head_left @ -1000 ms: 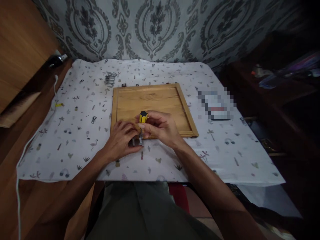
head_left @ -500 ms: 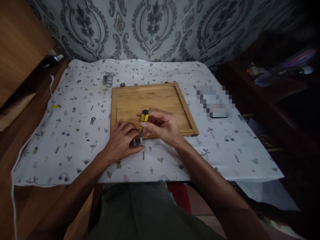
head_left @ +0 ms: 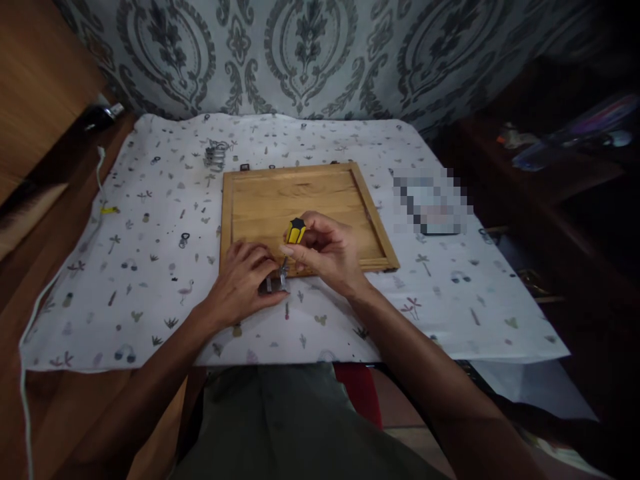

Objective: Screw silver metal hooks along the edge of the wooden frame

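Note:
A wooden framed panel point(head_left: 305, 193) lies flat on a patterned white cloth point(head_left: 150, 267). My right hand point(head_left: 327, 253) is closed around a small screwdriver with a yellow and black handle point(head_left: 295, 231), its tip pointing down at a small metal fitting point(head_left: 274, 285) at the panel's near edge. My left hand point(head_left: 245, 280) has its fingers curled onto that fitting, pressing it against the frame. Part of the fitting is hidden under my fingers.
A bunch of metal hardware point(head_left: 215, 157) lies on the cloth behind the panel's left corner. A blurred flat item point(head_left: 433, 203) sits to the right. A white cable point(head_left: 100, 173) runs along the cloth's left edge. Dark furniture stands at the right.
The screwdriver handle has tilted slightly to the right in my right hand. My left hand stays on the fitting. The view has shifted a little.

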A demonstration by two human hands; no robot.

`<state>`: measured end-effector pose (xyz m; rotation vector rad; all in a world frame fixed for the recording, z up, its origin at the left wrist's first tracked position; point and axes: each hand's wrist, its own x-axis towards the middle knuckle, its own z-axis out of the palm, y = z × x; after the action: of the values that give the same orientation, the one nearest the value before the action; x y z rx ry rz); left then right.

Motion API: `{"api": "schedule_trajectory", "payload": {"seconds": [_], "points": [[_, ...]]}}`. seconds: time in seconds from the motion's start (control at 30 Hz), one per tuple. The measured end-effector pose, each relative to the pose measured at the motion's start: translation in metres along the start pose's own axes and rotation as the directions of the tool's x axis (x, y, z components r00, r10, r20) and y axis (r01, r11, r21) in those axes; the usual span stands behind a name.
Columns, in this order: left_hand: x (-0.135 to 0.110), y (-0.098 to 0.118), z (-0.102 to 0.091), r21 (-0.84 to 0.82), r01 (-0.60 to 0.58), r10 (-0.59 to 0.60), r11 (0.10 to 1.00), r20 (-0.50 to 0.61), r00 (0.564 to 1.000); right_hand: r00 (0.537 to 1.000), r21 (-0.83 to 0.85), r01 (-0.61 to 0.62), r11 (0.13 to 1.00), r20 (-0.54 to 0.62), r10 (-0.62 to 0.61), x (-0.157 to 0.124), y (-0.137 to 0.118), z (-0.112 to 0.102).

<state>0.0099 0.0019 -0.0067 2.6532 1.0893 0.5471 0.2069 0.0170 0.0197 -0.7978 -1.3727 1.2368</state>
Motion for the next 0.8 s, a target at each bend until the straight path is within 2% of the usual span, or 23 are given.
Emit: {"api": "schedule_trajectory", "payload": {"seconds": [0.43,0.57,0.67,0.8], "points": [[-0.001,0.000,0.000,0.035,-0.013,0.013,0.999,-0.004,1.000,1.000,-0.021,-0.003,1.000,-0.014,0.003,-0.002,0.004,0.000],[-0.001,-0.001,0.002,0.056,-0.023,0.024,0.998,-0.020,1.000,0.991,-0.078,0.123,0.989,-0.047,-0.127,-0.005,-0.002,0.003],[-0.002,-0.002,0.003,0.065,-0.038,0.040,0.997,-0.035,0.999,0.960,-0.111,0.231,0.967,-0.137,-0.245,-0.006,-0.006,0.002],[-0.002,-0.003,0.003,0.067,-0.059,0.063,0.996,-0.060,0.996,0.940,-0.101,0.245,0.964,-0.218,-0.262,-0.005,-0.007,-0.001]]}}
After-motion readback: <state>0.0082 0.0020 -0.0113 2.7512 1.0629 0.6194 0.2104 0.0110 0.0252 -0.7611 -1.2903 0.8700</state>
